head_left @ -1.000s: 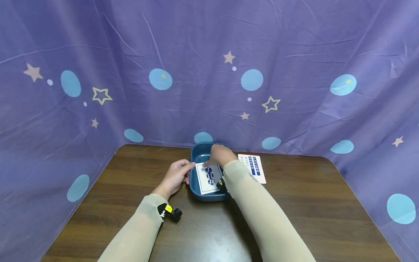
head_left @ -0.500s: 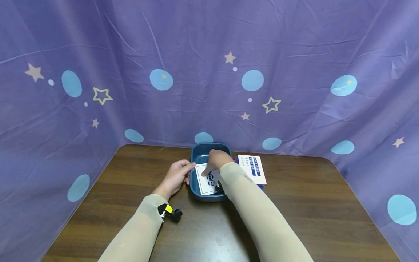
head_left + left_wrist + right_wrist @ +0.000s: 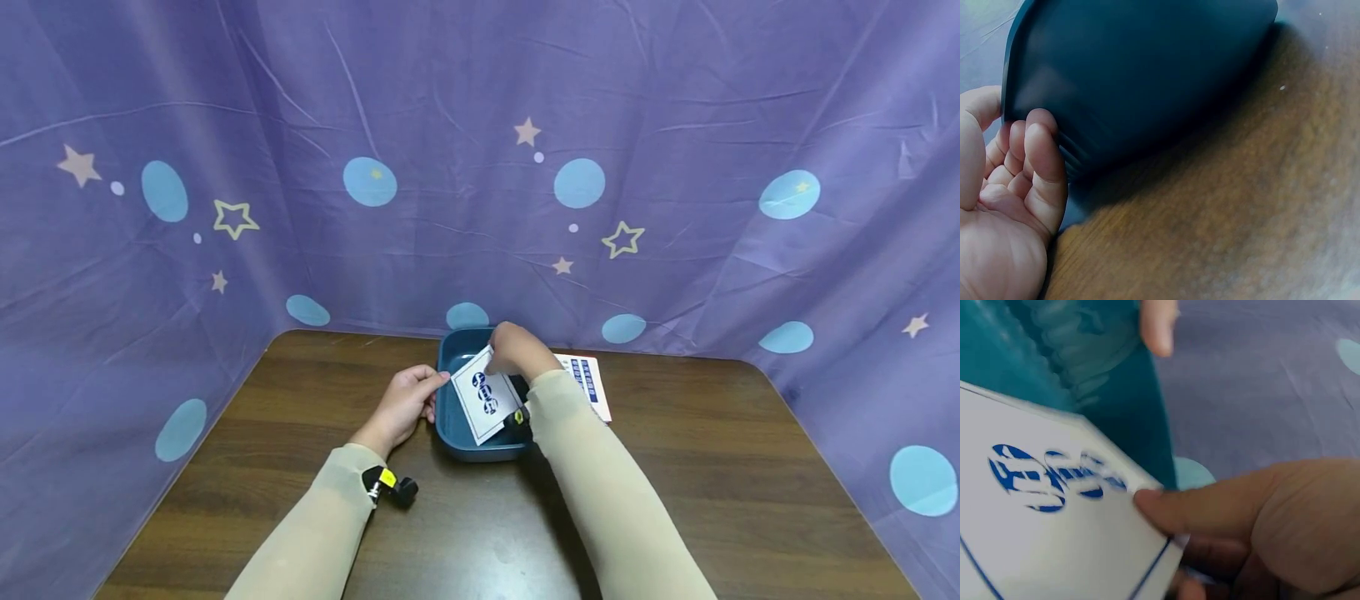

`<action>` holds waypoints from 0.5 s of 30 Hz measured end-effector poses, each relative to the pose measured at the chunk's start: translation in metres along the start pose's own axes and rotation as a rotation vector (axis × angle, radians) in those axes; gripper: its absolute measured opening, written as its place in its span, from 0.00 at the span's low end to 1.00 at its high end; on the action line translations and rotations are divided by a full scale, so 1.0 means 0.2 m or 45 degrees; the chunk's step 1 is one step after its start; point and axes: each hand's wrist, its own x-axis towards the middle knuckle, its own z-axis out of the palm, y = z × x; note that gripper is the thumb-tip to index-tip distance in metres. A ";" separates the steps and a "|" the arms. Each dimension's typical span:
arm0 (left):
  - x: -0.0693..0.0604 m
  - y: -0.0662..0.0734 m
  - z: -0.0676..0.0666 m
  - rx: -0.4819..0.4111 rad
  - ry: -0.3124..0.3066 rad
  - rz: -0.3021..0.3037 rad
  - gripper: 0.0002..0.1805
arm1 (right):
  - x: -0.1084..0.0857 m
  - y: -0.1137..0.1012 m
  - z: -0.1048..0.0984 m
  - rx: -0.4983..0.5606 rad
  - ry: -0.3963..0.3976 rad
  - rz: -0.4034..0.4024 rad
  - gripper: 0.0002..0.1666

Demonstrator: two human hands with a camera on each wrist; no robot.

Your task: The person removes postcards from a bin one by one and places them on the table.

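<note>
A dark teal plastic bin [image 3: 445,417] stands near the back of the wooden table. My left hand [image 3: 405,404] grips its left rim, the thumb over the edge and the fingers against the outer wall [image 3: 1147,75]. Over the inside of the bin, my right hand [image 3: 521,352] pinches a white card [image 3: 483,400] printed with blue rounded characters and a thin blue border. In the right wrist view the thumb presses on the face of the card [image 3: 1072,531] near its edge, while the other fingers are partly hidden under it. The card lies tilted, one corner towards the left thumb.
Right of the bin lies a pile of cards [image 3: 592,387], the top one white with blue printed blocks, partly covered by the right wrist. A purple curtain [image 3: 480,167] hangs behind the table [image 3: 712,467]. Each wrist carries a small black camera [image 3: 405,492].
My right hand has moved back and to the right, lifting and turning the card out of its flat position in the bin. The left hand keeps its place on the rim.
</note>
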 end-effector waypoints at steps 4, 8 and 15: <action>0.00 0.00 0.00 -0.007 0.004 -0.005 0.17 | 0.00 0.07 -0.06 0.168 0.030 -0.037 0.16; 0.00 0.00 0.00 -0.007 0.002 -0.006 0.17 | -0.03 0.17 -0.12 0.435 0.113 -0.063 0.11; 0.00 -0.01 -0.01 -0.001 0.002 -0.002 0.17 | -0.09 0.42 -0.18 0.696 0.267 -0.081 0.14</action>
